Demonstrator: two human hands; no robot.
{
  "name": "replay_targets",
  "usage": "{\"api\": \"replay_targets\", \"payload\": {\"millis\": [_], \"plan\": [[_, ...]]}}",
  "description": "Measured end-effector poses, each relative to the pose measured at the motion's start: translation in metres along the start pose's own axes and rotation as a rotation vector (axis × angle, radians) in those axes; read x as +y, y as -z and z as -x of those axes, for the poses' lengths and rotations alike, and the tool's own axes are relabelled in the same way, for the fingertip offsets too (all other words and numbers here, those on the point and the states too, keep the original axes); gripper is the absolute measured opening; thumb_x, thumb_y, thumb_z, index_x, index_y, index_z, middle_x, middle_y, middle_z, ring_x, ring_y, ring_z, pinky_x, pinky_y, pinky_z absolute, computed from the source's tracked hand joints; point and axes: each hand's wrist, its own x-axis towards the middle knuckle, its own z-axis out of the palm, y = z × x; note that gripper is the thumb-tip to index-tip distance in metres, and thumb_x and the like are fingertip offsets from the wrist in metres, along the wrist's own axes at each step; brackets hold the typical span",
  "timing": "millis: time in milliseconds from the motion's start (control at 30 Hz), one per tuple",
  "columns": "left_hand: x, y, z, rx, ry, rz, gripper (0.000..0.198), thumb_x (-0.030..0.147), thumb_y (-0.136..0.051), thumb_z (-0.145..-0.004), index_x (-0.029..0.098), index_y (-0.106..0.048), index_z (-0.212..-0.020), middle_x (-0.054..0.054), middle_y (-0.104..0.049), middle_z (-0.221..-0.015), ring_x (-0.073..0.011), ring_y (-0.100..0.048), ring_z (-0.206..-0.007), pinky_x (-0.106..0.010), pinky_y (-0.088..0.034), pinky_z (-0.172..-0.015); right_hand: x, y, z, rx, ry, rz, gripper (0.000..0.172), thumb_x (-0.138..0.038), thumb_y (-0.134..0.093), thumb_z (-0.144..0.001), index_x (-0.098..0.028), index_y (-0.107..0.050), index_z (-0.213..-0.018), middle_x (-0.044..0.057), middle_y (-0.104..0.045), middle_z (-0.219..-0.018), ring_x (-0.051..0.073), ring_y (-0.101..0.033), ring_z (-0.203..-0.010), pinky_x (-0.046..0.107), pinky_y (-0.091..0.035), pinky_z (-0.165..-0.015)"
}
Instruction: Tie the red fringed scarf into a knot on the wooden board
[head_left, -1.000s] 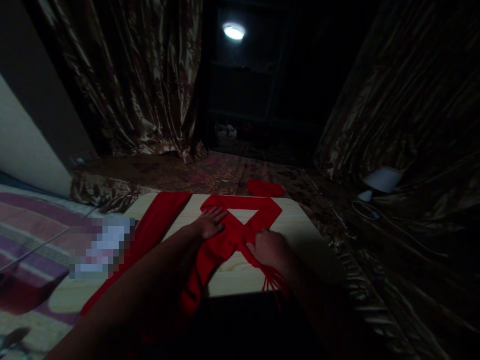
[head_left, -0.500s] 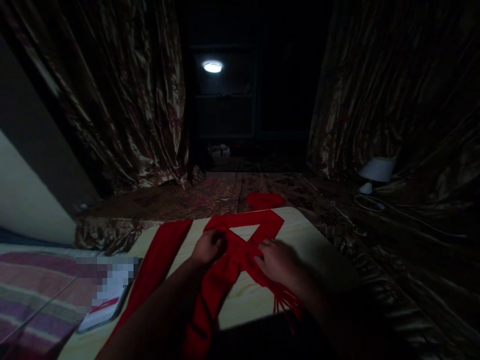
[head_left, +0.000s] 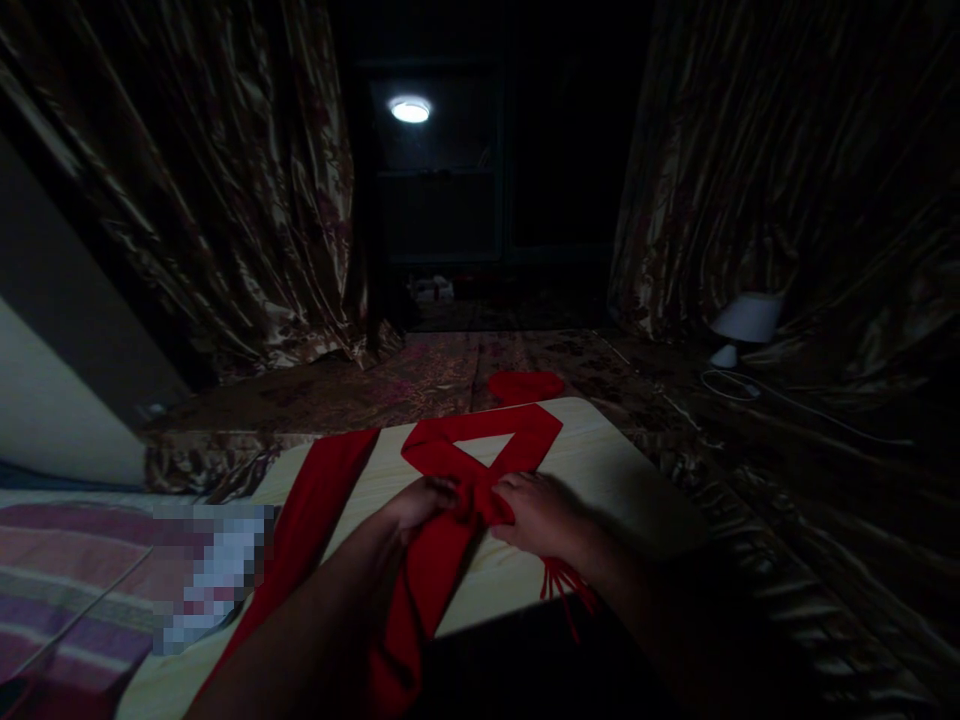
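A long red scarf point(head_left: 480, 445) lies looped in a triangle on a light wooden board point(head_left: 600, 470). Its two ends cross near the board's front, and one end has fringe hanging over the edge. My left hand point(head_left: 420, 500) is closed on the cloth at the crossing. My right hand point(head_left: 536, 510) grips the same crossing from the right, fingers curled on the fabric. A second red strip point(head_left: 315, 510) runs along the board's left side.
A small red piece point(head_left: 525, 385) lies beyond the board's far edge. A white lamp point(head_left: 742, 325) with a cord sits on the right. Shiny patterned curtains point(head_left: 225, 200) hang left and right. A striped blanket point(head_left: 67, 570) and a blurred flat item point(head_left: 214, 575) lie at the left.
My left hand lay flat on the loop's left side, then closed and slid to the crossing. My right hand moved in to meet it. The camera view tilted slightly.
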Motion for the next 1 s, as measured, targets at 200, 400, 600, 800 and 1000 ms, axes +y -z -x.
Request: {"api": "replay_targets", "payload": {"millis": [200, 400, 600, 800, 1000], "plan": [[-0.009, 0.014, 0.012, -0.215, 0.124, 0.329, 0.036, 0.032, -0.087, -0.05, 0.019, -0.07, -0.079, -0.001, -0.07, -0.08, -0.0196, -0.064, -0.078, -0.032, -0.049, -0.083, 0.01, 0.0, -0.001, -0.06, 0.006, -0.051, 0.048, -0.037, -0.07, -0.079, -0.017, -0.065, -0.123, 0.011, -0.068, -0.119, 0.024, -0.062, -0.107, 0.033, -0.043, -0.091], [-0.006, 0.01, 0.016, -0.195, 0.136, 0.366, 0.04, 0.038, -0.089, -0.054, 0.014, -0.071, -0.08, -0.003, -0.071, -0.08, -0.0172, -0.063, -0.074, -0.029, -0.048, -0.079, 0.003, 0.002, -0.002, 0.062, 0.061, -0.032, 0.06, -0.044, -0.075, -0.076, -0.017, -0.061, -0.128, 0.012, -0.06, -0.131, 0.027, -0.053, -0.12, 0.037, -0.038, -0.103], [-0.004, 0.003, 0.013, -0.113, 0.159, 0.509, 0.044, 0.018, -0.088, -0.049, 0.014, -0.07, -0.089, 0.002, -0.069, -0.072, -0.0148, -0.063, -0.066, -0.028, -0.051, -0.074, -0.009, -0.001, 0.0, 0.051, 0.088, 0.112, 0.039, -0.033, -0.068, -0.084, -0.019, -0.06, -0.119, 0.01, -0.061, -0.122, 0.026, -0.053, -0.114, 0.038, -0.039, -0.097], [-0.008, -0.001, 0.011, -0.147, 0.198, 0.781, 0.042, 0.009, -0.081, -0.058, 0.014, -0.068, -0.098, -0.004, -0.074, -0.085, -0.0165, -0.07, -0.069, -0.028, -0.056, -0.072, -0.017, -0.011, -0.008, 0.083, -0.092, 0.216, 0.033, -0.031, -0.066, -0.084, -0.016, -0.06, -0.114, 0.012, -0.063, -0.114, 0.028, -0.055, -0.107, 0.039, -0.043, -0.091], [-0.01, -0.004, 0.011, -0.133, 0.198, 0.765, 0.041, 0.009, -0.08, -0.06, 0.012, -0.068, -0.099, -0.007, -0.075, -0.09, -0.0183, -0.072, -0.073, -0.029, -0.057, -0.074, -0.011, -0.012, -0.016, 0.069, -0.115, 0.317, 0.024, -0.014, -0.048, -0.093, -0.016, -0.064, -0.111, 0.015, -0.065, -0.109, 0.027, -0.057, -0.103, 0.035, -0.045, -0.08]]}}
